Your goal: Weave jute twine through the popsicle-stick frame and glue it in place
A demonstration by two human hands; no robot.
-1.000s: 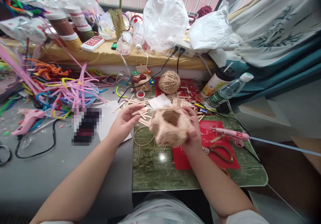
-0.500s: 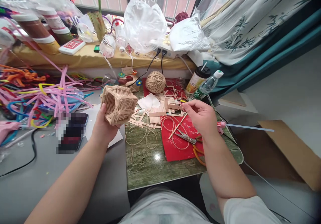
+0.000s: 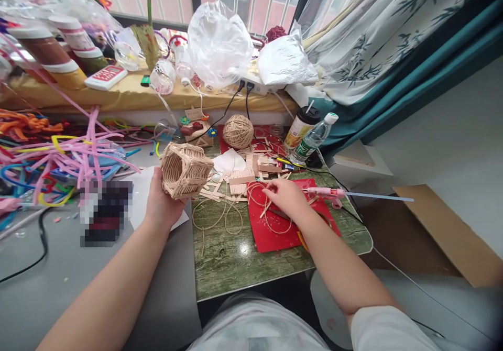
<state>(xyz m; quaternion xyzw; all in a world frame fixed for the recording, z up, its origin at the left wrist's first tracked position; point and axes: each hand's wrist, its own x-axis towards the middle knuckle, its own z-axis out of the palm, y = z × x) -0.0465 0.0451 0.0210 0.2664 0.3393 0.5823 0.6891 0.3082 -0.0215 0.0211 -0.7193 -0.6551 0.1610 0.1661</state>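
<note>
stick vessel (image 3: 195, 171) — tan, ribbed | sheet (image 3: 264, 242) — red, pale-flecked | glue gun (image 3: 324, 191): pink | tabletop (image 3: 222, 268): streaky green | twine ball (image 3: 238, 131): tan

Stick-built form (image 3: 192, 174): light tan, faceted, hollow; walls of thin strips stacked in close parallel rows, raised ridges along the edges. Looks whole. Pose: tipped, open mouth turned leftward and toward the wearer, layered inner wall visible. Sits in the left fingers (image 3: 156, 179), raised, thumb against its left side, the other fingers mostly hidden beneath.

Thin stick (image 3: 266, 209): pale, straight, slanting near-left from just under the right fingertips (image 3: 271, 189); whether pinched, cannot tell.

Twine (image 3: 280, 233): thin, tan, lying in a loose loop on the near side of the right fingers.
</note>
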